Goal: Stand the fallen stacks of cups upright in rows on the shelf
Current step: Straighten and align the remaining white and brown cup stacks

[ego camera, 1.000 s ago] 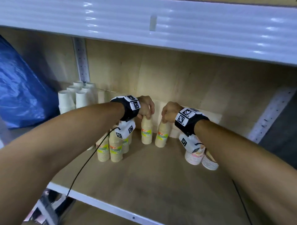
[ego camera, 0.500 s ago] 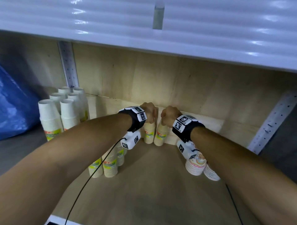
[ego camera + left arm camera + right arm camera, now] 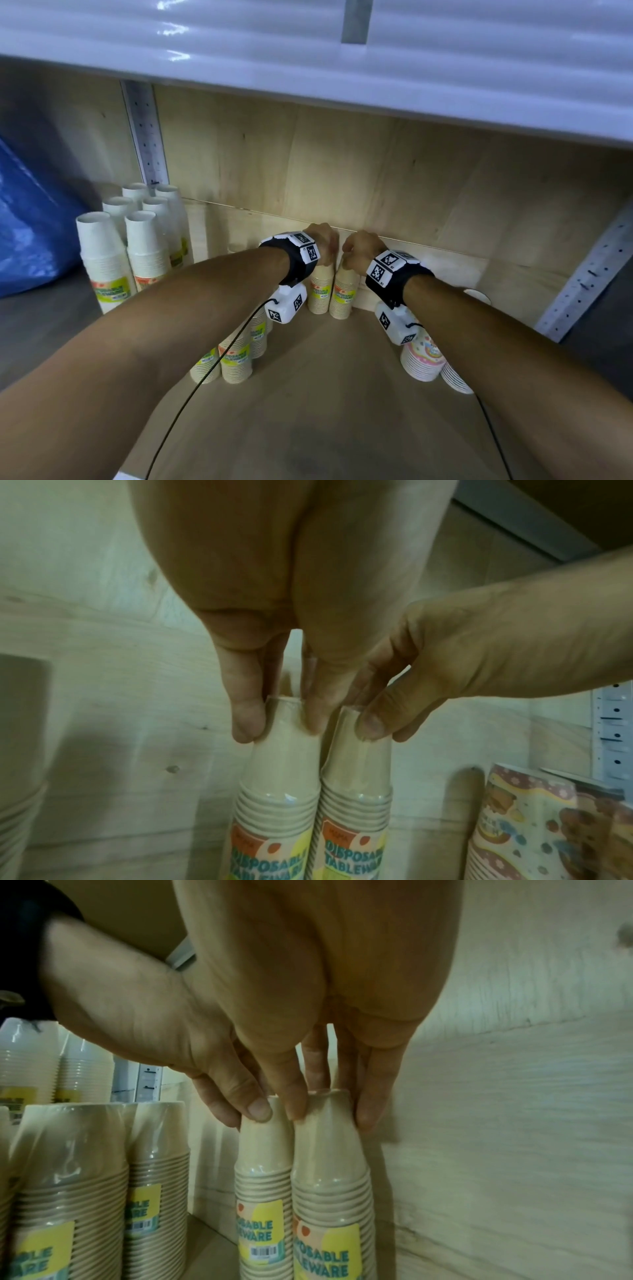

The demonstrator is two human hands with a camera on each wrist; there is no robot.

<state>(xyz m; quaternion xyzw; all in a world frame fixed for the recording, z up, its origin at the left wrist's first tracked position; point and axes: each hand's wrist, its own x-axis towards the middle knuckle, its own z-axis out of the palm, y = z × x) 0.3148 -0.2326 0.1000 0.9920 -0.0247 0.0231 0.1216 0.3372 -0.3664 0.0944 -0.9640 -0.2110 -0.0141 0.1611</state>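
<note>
Beige paper cups, wrapped in clear film with a label reading "DISPOSABLE TABLEWARE", made two upright stacks side by side against the wooden back panel of the shelf. The left hand pinched the narrow top of the left beige stack between thumb and fingers. The right hand gripped the top of the right beige stack in the same way, fingers curled around it. The two stacks touched each other along their sides, and both hands were almost touching above them.

To the left of the back panel's middle, near the front, four more beige stacks stood upright in a close group, partly hidden by the left forearm. Farther left, against the same panel, a group of white cup stacks stood upright in two rows, beside a metal shelf rail. A blue plastic bag lay left of them. To the right of the held stacks, a stack of patterned cups stood under the right wrist, and a second stack beside it looked tilted.
</note>
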